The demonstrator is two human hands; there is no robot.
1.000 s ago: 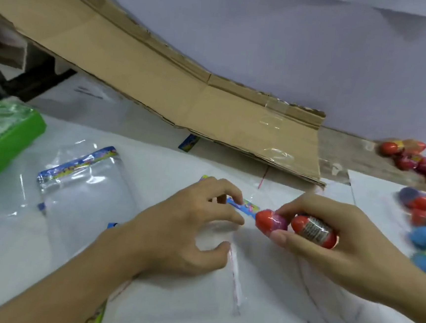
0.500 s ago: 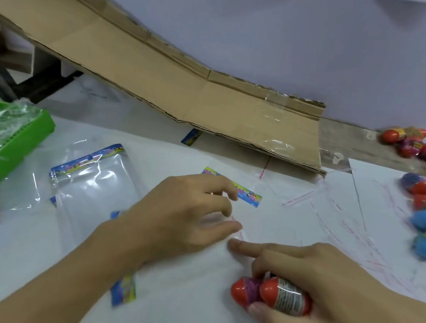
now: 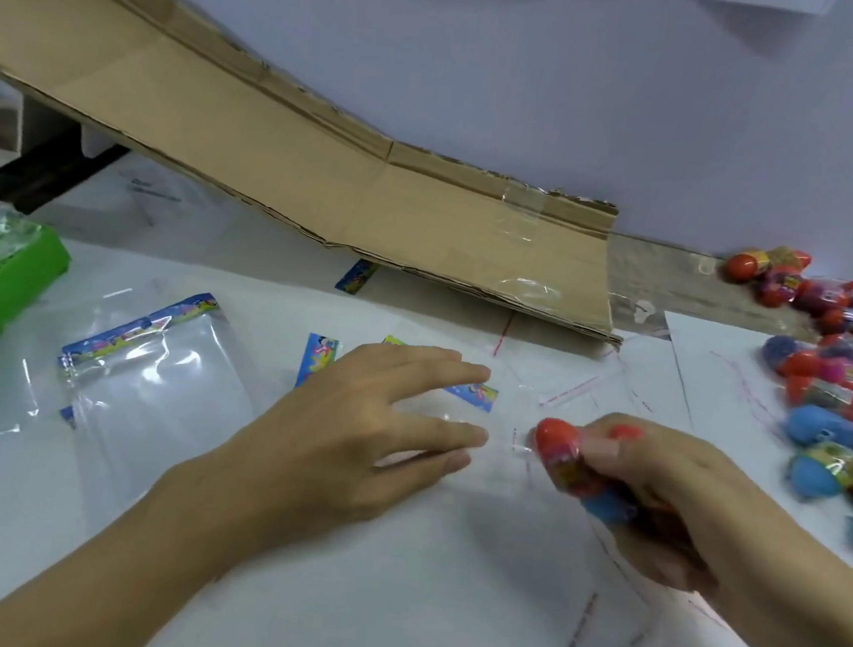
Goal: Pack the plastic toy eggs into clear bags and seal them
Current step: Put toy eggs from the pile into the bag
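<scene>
While the left hand (image 3: 374,422) lies flat with straight fingers on a clear bag (image 3: 463,409) below the cardboard sheet (image 3: 323,180), the right hand (image 3: 667,499) clenches toy eggs (image 3: 562,454) just beside that bag; loose eggs (image 3: 836,390) lie right of the cardboard.

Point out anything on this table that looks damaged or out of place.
The cardboard sheet along the wall has ragged, torn edges patched with clear tape. Loose toy eggs lie in an untidy heap at the right. Nothing looks spilled or broken.
</scene>
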